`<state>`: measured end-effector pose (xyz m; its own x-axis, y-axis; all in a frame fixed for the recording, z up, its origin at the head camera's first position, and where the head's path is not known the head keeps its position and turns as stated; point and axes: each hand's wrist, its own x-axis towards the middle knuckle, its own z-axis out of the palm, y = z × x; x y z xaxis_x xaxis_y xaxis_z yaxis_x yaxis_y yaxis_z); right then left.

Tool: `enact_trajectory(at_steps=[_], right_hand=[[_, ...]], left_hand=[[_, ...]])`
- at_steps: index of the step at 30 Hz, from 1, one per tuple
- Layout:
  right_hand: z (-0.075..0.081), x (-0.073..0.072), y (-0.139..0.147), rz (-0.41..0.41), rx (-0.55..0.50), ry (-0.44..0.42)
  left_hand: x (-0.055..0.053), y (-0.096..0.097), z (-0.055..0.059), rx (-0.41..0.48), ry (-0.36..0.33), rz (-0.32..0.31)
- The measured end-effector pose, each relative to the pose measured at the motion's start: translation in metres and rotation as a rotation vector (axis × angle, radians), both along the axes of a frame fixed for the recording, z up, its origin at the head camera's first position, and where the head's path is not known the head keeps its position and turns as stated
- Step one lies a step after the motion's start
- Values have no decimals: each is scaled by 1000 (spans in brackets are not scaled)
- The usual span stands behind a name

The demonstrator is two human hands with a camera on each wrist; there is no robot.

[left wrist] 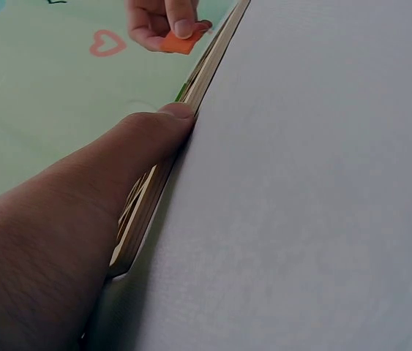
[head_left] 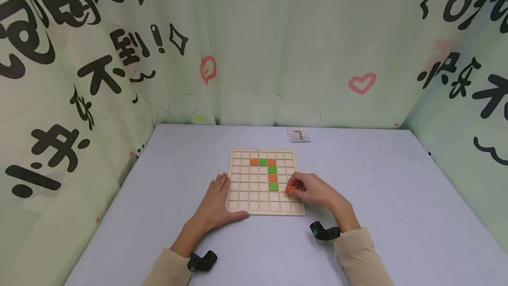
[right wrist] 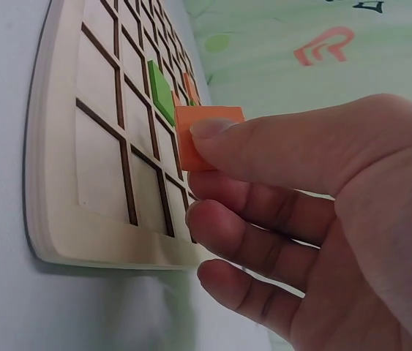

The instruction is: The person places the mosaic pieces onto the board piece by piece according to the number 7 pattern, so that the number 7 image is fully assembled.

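A wooden grid board (head_left: 259, 208) lies on the table, its square cells framed by raised lines. Several orange and green square tiles (head_left: 263, 162) sit in it, a short row joined to a column running toward me. Between thumb and fingertips my right hand (head_left: 317, 191) pinches an orange square tile (right wrist: 195, 150), held above the board's right part. My left hand (head_left: 216, 204) rests at the near left corner, straight fingers along the left edge. Its thumb (left wrist: 147, 139) lies against the near edge in the left wrist view.
Behind the board, near the table's far edge, lies a small card (head_left: 298, 135) printed with a grid and coloured squares. The white table (head_left: 377, 180) is bordered by pale green curtains (head_left: 246, 47) with black lettering. Each wrist wears a black camera (head_left: 324, 231).
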<state>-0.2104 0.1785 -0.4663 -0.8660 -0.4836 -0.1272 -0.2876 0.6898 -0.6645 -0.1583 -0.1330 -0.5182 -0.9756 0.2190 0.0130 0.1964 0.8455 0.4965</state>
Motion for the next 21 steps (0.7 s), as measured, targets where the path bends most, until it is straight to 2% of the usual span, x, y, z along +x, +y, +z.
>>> enact_trajectory(at_steps=[12, 21], right_hand=[[1, 1, -6, -3, 18, -1], [-1, 2, -13, 23, 23, 35]], left_hand=[[1, 0, 1, -4, 4, -3], [1, 1, 1, 4, 4, 0]])
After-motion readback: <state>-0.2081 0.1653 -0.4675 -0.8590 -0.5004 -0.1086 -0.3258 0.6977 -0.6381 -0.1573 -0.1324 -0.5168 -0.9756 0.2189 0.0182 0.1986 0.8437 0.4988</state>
